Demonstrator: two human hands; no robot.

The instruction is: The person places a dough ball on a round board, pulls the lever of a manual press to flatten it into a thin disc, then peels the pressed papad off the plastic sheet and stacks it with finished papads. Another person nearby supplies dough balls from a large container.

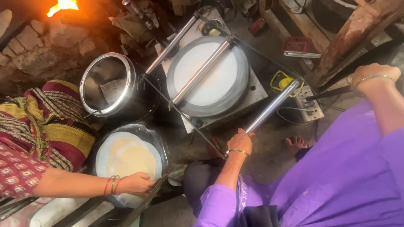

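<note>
The person in the purple sleeves reaches the left hand forward from the near middle of the scene, forearm rising straight up the view with a thin bangle at the wrist. Its fingers are curled tight around the near end of a shiny metal handle bar, which runs on a slant from that hand up and to the right, its far end meeting the thin black frame near a yellow plug.

The right hand is at the far right, wrist bent and also bangled, closed over the end of a dark rod that points left toward a switch box; how tightly the fingers clasp it cannot be told.

Two more steel bars lie parallel to the first, one across the round press plate carrying a flat white disc of dough.

At the left, another person's hand, wearing red bangles, rests fingers loosely bent at the near edge of a tray of stacked flatbreads. A steel pot stands far of it, beside brickwork and a fire.
</note>
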